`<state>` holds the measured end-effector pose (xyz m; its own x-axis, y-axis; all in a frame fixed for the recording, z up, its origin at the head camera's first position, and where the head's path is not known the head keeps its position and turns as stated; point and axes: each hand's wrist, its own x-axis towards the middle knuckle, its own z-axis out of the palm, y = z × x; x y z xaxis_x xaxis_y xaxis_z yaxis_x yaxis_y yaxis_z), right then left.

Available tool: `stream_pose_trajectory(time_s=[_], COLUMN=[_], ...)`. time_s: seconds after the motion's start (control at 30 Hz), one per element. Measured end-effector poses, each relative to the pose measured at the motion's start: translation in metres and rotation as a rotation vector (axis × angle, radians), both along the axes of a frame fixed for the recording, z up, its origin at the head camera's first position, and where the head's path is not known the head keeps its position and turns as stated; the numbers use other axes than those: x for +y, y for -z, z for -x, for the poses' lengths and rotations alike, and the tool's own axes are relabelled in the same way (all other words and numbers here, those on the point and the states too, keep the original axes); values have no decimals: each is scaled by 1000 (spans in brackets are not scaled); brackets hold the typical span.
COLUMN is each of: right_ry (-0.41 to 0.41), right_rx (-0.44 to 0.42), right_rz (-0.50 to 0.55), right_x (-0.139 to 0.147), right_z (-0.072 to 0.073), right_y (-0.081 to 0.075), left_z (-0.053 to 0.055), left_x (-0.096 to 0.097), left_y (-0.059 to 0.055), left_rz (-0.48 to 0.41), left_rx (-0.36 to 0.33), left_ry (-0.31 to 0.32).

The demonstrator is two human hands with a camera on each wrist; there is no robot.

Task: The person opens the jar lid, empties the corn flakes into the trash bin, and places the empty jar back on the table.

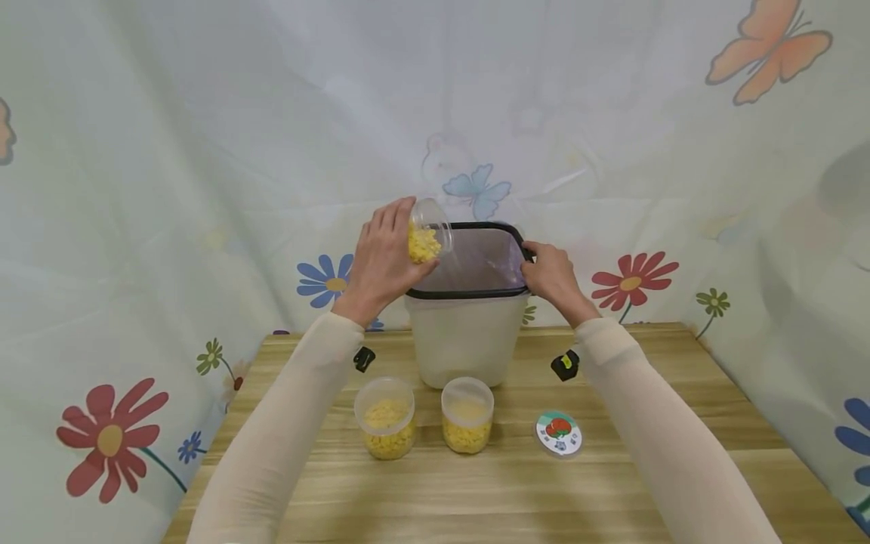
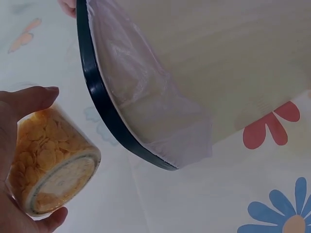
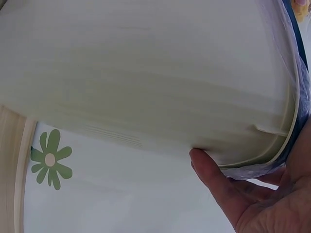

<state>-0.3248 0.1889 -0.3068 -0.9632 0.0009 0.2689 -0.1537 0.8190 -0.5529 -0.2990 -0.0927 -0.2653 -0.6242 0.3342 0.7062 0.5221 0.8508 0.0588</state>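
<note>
left hand (image 1: 387,245) grips clear, round plastic tub (image 2: 60,170), probably light, slick, best held mid-wall; right hand (image 1: 552,273) grips off-white plastic bin (image 1: 465,340).

No legible txt, incl. lid label (image 1: 559,434)

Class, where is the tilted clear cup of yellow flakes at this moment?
The tilted cup is near the middle of the head view, held in the person's left hand beside the left part of the black rim of the white bin.
</note>
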Motion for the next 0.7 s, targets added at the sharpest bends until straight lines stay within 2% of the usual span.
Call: stream_pose_trajectory(time_s=[0.37, 0.7], right_ry=[0, -1], right_rx=[-10, 12], right_rz=[8, 13], right_x=[0, -2], right_z=[-2, 0], right_y=[1, 2], left_z=[6, 18], left_x=[6, 4], left_y=[-6, -7], left_rz=[110, 189], left_rx=[18, 55], left_ry=[-20, -48])
